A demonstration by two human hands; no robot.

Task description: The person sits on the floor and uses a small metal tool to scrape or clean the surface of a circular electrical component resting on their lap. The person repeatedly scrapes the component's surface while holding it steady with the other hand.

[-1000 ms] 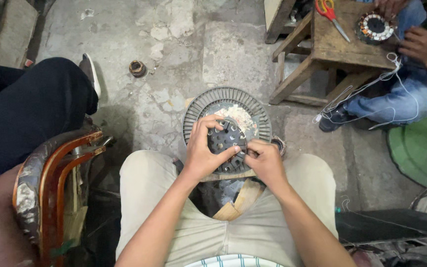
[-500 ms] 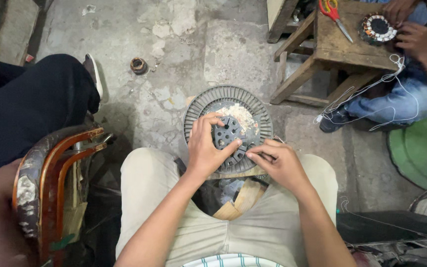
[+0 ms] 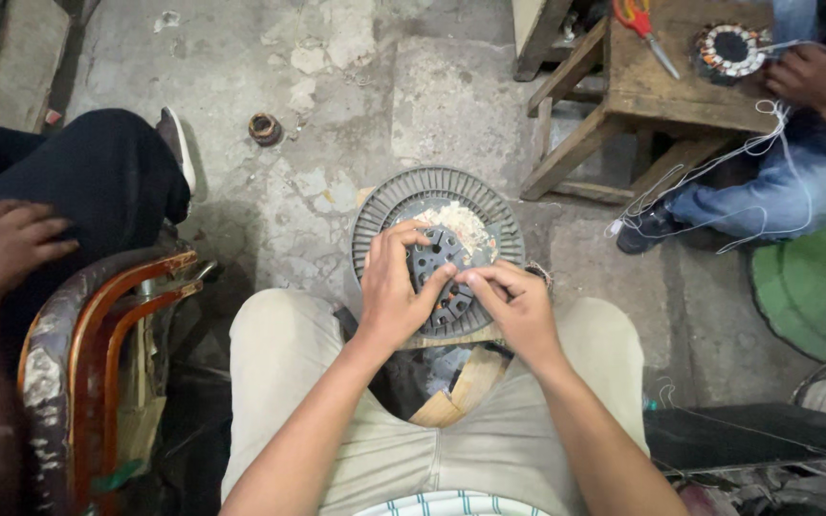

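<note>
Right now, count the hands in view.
4. The wearer's left hand and right hand grip a stator core; one person's hand at left; another's hand at the stool. Others may be hidden.

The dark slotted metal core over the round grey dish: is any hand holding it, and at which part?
Yes. The left hand wraps the slotted metal core at its left edge; the right hand pinches its right rim with the fingertips. It sits above the round grey dish.

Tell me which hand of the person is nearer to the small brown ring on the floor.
Left. The left hand rests on the grey slotted disc, on the side toward the small brown ring; the right hand is farther right.
</note>
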